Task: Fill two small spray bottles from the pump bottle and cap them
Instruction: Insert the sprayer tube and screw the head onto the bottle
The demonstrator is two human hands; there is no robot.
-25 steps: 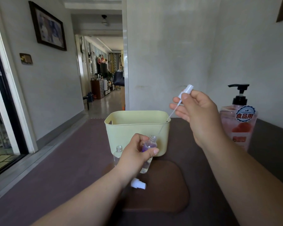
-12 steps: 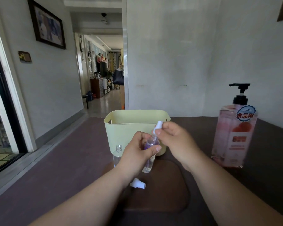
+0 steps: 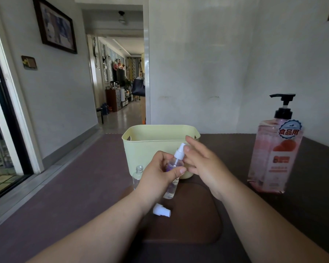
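dark table (image 3: 65,196), pale bin (image 3: 146,147) at its far edge.
just in front of the bin, the left hand (image 3: 160,174) gripped a tilted bottle (image 3: 174,166), thumb and fingers curled round it, a spray cap (image 3: 179,152) on its neck. the right hand (image 3: 205,165) had straight, spread fingers, one tip touching that cap. a second bottle (image 3: 137,174) stood uncapped at the bin's front left; a loose cap (image 3: 161,210) lay nearer, on a mat (image 3: 196,223). the pump bottle (image 3: 273,158) stood well right of the bin.
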